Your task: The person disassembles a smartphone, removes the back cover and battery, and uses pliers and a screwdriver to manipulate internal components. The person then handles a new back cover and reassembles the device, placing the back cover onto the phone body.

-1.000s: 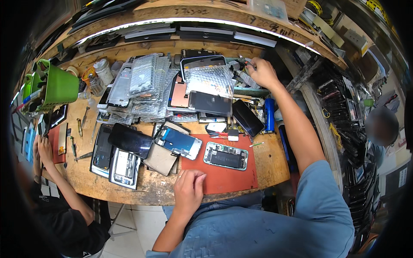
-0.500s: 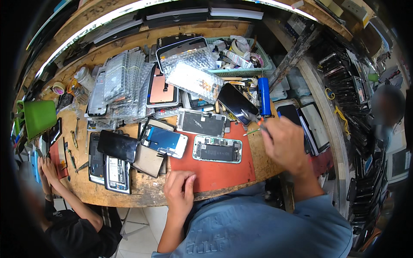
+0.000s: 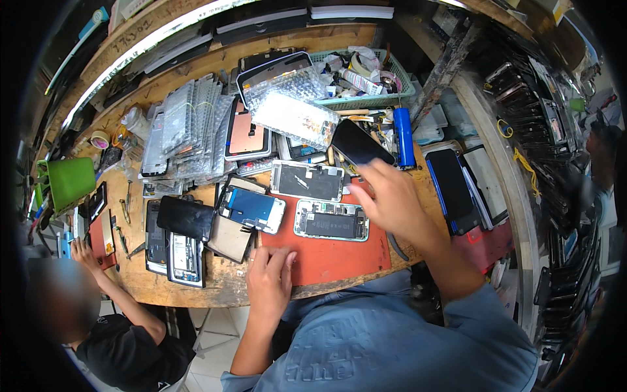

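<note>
Whether anything is gripped by the right hand [image 3: 395, 202] cannot be told; just left of it, the opened phone [image 3: 332, 224] is laid on the red mat [image 3: 339, 261], where its bared battery [image 3: 334, 225] could be scratched by a low sweep. Farther left, the left hand [image 3: 269, 282] is held loosely curled, its grip unclear.

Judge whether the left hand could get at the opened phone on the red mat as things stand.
Probably yes: only bare red mat lies between the left hand and the opened phone. The right hand, near the phone's right end, might crowd that side.
</note>
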A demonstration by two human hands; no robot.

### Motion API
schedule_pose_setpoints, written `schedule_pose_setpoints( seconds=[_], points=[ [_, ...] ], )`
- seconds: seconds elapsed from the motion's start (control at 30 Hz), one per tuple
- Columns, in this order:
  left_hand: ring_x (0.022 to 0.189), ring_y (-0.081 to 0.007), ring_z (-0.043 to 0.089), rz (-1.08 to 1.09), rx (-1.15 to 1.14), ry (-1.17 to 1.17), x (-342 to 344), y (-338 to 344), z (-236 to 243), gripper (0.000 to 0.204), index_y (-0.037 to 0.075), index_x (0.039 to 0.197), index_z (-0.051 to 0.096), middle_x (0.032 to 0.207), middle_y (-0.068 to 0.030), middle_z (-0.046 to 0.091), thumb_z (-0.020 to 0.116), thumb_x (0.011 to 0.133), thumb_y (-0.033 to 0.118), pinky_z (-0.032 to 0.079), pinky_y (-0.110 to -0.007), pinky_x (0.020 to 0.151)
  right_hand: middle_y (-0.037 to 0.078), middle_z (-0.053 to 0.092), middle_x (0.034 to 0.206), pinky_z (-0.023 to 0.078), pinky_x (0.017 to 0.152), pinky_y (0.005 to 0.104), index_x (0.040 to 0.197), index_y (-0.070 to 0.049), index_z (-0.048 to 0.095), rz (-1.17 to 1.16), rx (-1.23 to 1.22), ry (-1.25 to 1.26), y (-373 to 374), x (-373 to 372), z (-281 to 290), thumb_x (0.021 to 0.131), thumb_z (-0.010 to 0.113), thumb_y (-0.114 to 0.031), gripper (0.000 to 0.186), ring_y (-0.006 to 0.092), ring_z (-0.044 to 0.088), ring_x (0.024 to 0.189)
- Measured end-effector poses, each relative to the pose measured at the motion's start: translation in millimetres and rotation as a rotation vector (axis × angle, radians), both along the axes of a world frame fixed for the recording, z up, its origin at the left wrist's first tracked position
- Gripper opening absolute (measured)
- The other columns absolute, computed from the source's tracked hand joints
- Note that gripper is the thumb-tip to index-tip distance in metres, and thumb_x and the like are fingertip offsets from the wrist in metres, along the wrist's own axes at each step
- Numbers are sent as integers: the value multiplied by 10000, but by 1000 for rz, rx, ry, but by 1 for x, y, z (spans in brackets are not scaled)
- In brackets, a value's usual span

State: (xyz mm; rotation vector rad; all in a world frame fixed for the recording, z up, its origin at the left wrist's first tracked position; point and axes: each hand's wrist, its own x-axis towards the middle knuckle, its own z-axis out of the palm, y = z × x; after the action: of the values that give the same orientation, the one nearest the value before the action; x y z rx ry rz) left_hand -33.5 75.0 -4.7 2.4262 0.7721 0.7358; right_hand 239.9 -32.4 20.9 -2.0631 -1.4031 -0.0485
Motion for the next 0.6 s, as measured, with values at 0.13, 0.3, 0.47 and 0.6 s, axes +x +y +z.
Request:
schedule_pose_setpoints(
  seconds=[0.13, 0.3, 0.47, 0.6],
  points=[
    [752, -254, 640, -24, -97, -151, 28, 19, 28, 76, -10, 1033, 764, 869, -124, 668, 749, 973, 35, 493, -390, 676, 187, 735, 1046, 565, 842, 505, 1238, -10, 708, 134, -227, 215, 63, 43, -15, 946, 794, -298, 420, 400, 730, 964],
    [796, -97, 651, 36, -786, -503, 56, 44, 18, 153, -23, 1151, 732, 936, -59, 734, 670, 1071, 92, 526, -262, 688, 171, 762, 908, 555, 811, 444, 1065, -12, 754, 295, -340, 423, 87, 65, -26, 972, 771, -218, 227, 303, 729, 862],
    [854, -138, 679, 103, -915, -642, 69, 80, 14, 230, -58, 1236, 656, 1047, -110, 732, 621, 1091, 117, 568, -267, 769, 49, 727, 887, 518, 810, 331, 984, 10, 736, 318, -105, 727, 73, 102, -5, 1018, 717, -121, 136, 125, 636, 870],
    [923, -208, 685, 120, -1313, -679, 139, 80, 11, 397, -91, 1341, 547, 1128, -150, 699, 670, 1075, 177, 575, -308, 826, 33, 721, 891, 493, 798, 310, 1010, 3, 755, 213, -23, 715, 106, 128, 1, 1019, 719, -135, 143, 118, 601, 853]
  ],
)
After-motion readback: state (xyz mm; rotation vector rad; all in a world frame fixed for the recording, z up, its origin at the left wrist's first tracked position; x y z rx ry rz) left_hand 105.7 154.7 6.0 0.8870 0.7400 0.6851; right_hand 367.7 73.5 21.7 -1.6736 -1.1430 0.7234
